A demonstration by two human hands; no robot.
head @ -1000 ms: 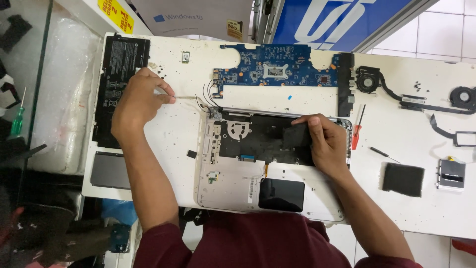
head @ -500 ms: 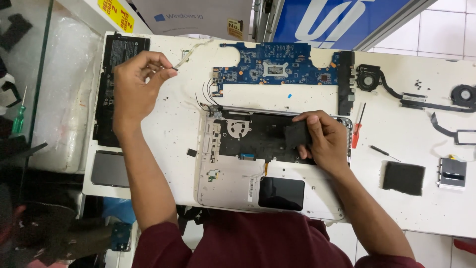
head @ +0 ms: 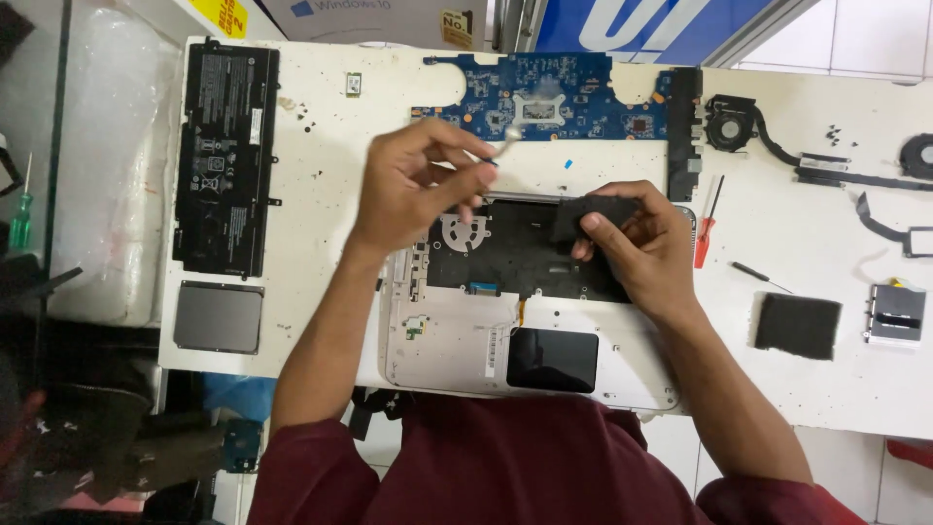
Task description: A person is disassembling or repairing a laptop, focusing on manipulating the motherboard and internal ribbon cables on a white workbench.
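Note:
An opened silver laptop base (head: 437, 340) lies in front of me, with the black underside of its keyboard (head: 515, 258) exposed. My left hand (head: 418, 185) hovers over the base's upper left part. Its fingers pinch a small pale piece (head: 505, 146), which is motion-blurred, so I cannot make out what it is. My right hand (head: 646, 253) rests on the base's upper right and grips a black flat strip (head: 588, 212) against the keyboard's back. A blue motherboard (head: 544, 97) lies just beyond both hands.
A black battery (head: 225, 156) and a grey touchpad panel (head: 219, 316) lie at the left. To the right are a red screwdriver (head: 708, 224), a fan with heat pipe (head: 739, 131), a black foam square (head: 797, 326) and a small silver drive (head: 894, 311). A green screwdriver (head: 19, 219) is at far left.
My left hand has swung from beside the battery up and then right, and is now over the laptop base. My right hand has stayed on the black strip.

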